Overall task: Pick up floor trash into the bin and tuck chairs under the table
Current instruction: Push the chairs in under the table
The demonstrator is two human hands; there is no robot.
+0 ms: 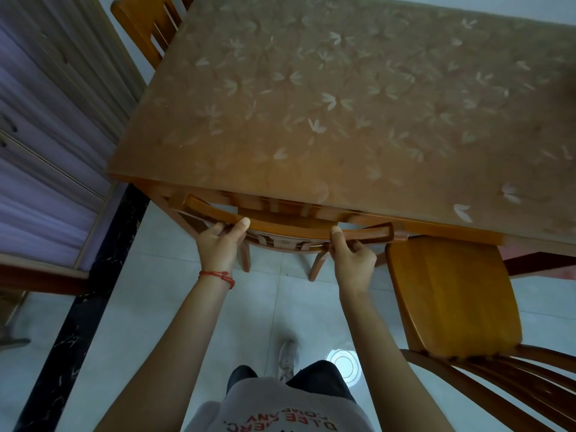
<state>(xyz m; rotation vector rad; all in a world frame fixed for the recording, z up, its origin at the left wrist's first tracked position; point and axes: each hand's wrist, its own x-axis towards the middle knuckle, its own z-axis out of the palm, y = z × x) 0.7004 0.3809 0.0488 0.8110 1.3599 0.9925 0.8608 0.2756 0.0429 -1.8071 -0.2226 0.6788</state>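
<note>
Now both hands on chair rail

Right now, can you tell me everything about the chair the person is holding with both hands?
The held chair looks like glossy orange-brown wood. Its curved top rail sits right at the table edge, its seat hidden underneath, so it looks pushed in. Slats show below the rail, and two back legs stand on the pale tiled floor. The left hand and right hand each grip the rail.

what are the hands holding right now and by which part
Both hands grip the top rail of the chair pushed under the table: the left hand near the rail's left half, the right hand near its right end.
</note>
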